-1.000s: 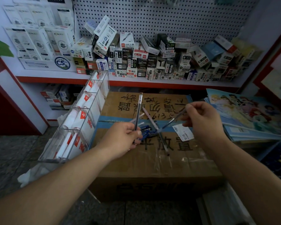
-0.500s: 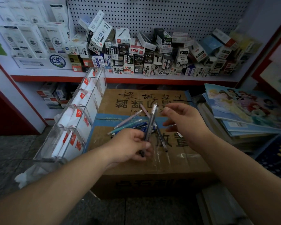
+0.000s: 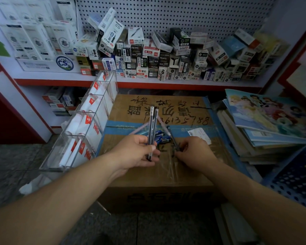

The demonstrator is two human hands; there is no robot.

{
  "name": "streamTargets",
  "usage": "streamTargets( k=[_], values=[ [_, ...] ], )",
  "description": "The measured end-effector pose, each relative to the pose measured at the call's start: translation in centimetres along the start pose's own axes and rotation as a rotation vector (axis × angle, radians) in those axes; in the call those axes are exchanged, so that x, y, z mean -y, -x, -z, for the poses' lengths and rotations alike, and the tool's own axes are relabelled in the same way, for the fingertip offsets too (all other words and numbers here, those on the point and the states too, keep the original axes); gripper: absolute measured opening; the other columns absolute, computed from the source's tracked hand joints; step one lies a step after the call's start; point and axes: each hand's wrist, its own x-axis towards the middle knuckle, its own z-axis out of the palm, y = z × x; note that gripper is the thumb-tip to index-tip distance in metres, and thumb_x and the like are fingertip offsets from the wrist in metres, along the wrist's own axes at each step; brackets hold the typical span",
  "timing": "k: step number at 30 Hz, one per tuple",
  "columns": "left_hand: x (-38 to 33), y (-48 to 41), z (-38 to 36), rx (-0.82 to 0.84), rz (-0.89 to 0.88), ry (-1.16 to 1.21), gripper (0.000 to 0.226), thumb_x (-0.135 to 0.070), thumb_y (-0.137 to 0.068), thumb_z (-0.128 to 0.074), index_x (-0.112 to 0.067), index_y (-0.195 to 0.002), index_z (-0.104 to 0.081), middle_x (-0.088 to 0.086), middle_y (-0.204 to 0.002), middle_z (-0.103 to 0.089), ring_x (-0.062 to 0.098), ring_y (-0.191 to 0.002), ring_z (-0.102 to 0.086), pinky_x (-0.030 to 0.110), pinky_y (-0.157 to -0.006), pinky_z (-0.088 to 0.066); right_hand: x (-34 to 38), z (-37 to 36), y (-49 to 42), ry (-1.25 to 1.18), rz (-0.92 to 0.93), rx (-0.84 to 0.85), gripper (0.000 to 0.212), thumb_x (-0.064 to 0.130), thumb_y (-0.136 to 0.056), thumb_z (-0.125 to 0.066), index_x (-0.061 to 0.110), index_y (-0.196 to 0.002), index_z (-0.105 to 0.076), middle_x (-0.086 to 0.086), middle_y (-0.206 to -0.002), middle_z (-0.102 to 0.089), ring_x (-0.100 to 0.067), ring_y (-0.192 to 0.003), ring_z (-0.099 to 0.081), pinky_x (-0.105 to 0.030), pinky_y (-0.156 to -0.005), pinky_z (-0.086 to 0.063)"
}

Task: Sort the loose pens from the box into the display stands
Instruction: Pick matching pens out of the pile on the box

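Head view: looks down on a sealed cardboard box (image 3: 157,174) with handwriting on its taped top. Grips two dark pens (image 3: 152,128) in the left hand (image 3: 140,151), fingers and thumb curled round the lower barrels; holds both upright and side by side above the box. Pinches the near end of a third dark pen (image 3: 173,138) with the right hand (image 3: 193,152), fingertips curled down at the box top. Cannot tell whether that pen is lifted or rests on the box. Shows the remaining loose pens (image 3: 162,136), mostly blue, in a small heap on the blue tape strip between the two hands, with a pale pink pen (image 3: 140,129) lying among them. Shows the clear display stand (image 3: 60,152), divided into compartments with red-and-white cards inside, leaning just left of the box. Shows a white label (image 3: 199,133) beside the right hand, stacked books (image 3: 263,124) to the right, and small cartons (image 3: 166,55) piled on the shelf behind.
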Motion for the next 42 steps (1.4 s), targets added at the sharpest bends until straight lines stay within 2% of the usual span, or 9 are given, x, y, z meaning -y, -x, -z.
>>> streamTargets(
  k=[2, 7, 11, 19, 26, 35, 37, 39, 42],
  values=[
    [0.0, 0.2, 0.0, 0.002, 0.0, -0.005, 0.018, -0.002, -0.098, -0.06, -0.006, -0.115, -0.065, 0.016, -0.106, -0.075, 0.024, -0.091, -0.076, 0.03, -0.07, -0.063, 0.0, 0.4, 0.0, -0.065, -0.039, 0.03, 0.01, 0.027, -0.087, -0.076, 0.026, -0.08, -0.07, 0.004, -0.079, -0.069, -0.008, -0.074, -0.065, -0.024, -0.059, -0.052],
    [0.0, 0.4, 0.1, 0.01, -0.001, 0.027, 0.022, 0.0, -0.096, -0.063, -0.005, -0.117, -0.065, 0.014, -0.104, -0.076, 0.023, -0.09, -0.077, 0.03, -0.071, -0.063, 0.1, 1.9, 1.2, -0.464, -0.054, -0.018, 0.006, 0.016, -0.092, -0.07, 0.017, -0.097, -0.073, -0.004, -0.083, -0.074, -0.013, -0.073, -0.07, -0.025, -0.059, -0.056],
    [-0.1, 0.8, -0.4, 0.054, -0.017, 0.063, 0.026, 0.003, -0.092, -0.065, -0.005, -0.117, -0.065, 0.014, -0.103, -0.077, 0.023, -0.093, -0.076, 0.031, -0.073, -0.063, 1.4, 2.5, 3.2, -0.743, 0.057, 0.142, 0.004, 0.009, -0.093, -0.07, 0.007, -0.096, -0.07, -0.016, -0.086, -0.074, -0.019, -0.071, -0.072, -0.026, -0.062, -0.057],
    [0.4, 1.1, -1.5, 0.11, -0.123, -0.025, 0.029, 0.004, -0.091, -0.067, -0.009, -0.117, -0.067, 0.011, -0.099, -0.078, 0.022, -0.095, -0.076, 0.032, -0.08, -0.063, 2.5, 1.9, 3.8, -0.838, 0.087, 0.267, 0.006, 0.003, -0.092, -0.069, 0.002, -0.097, -0.068, -0.016, -0.084, -0.072, -0.022, -0.07, -0.069, -0.031, -0.065, -0.059],
    [0.9, 1.0, -1.7, 0.12, -0.11, -0.086, 0.025, 0.006, -0.09, -0.067, -0.008, -0.111, -0.068, 0.014, -0.101, -0.077, 0.024, -0.093, -0.076, 0.032, -0.078, -0.063, 2.7, 2.8, 2.9, -0.799, 0.164, 0.111, 0.011, 0.019, -0.098, -0.065, 0.013, -0.104, -0.072, -0.009, -0.086, -0.075, -0.019, -0.074, -0.071, -0.036, -0.071, -0.061],
    [1.1, 1.2, -0.6, 0.059, -0.082, -0.008, 0.021, 0.003, -0.09, -0.068, -0.008, -0.108, -0.07, 0.017, -0.104, -0.075, 0.024, -0.095, -0.075, 0.033, -0.077, -0.063, 3.5, 1.9, 1.8, -0.806, 0.191, 0.154, 0.01, 0.018, -0.096, -0.068, 0.01, -0.102, -0.072, -0.007, -0.086, -0.076, -0.018, -0.073, -0.073, -0.028, -0.064, -0.058],
    [0.9, 1.2, 0.1, 0.001, -0.094, 0.006, 0.024, 0.002, -0.09, -0.068, -0.009, -0.111, -0.067, 0.013, -0.1, -0.077, 0.022, -0.091, -0.076, 0.031, -0.075, -0.063, 3.0, 1.7, 0.7, -0.644, 0.197, 0.074, 0.01, 0.019, -0.096, -0.069, 0.017, -0.105, -0.071, -0.003, -0.088, -0.075, -0.014, -0.074, -0.072, -0.028, -0.064, -0.058],
    [0.8, 1.3, 0.9, -0.073, -0.104, 0.037, 0.023, 0.003, -0.091, -0.068, -0.015, -0.105, -0.064, 0.013, -0.099, -0.077, 0.022, -0.088, -0.076, 0.032, -0.074, -0.063, 2.1, 1.1, -0.5, -0.296, 0.225, -0.044, 0.016, 0.019, -0.096, -0.067, 0.023, -0.112, -0.069, 0.007, -0.094, -0.069, -0.007, -0.08, -0.066, -0.023, -0.064, -0.055],
    [0.7, 1.3, 2.0, -0.156, -0.105, 0.071, 0.031, 0.004, -0.092, -0.066, -0.024, -0.087, -0.055, 0.015, -0.099, -0.074, 0.024, -0.088, -0.074, 0.034, -0.077, -0.063, 1.2, 0.2, -1.8, -0.089, 0.223, -0.011, 0.024, 0.019, -0.099, -0.063, 0.027, -0.121, -0.066, 0.008, -0.106, -0.064, -0.004, -0.084, -0.059, -0.02, -0.064, -0.05]
  ],
)
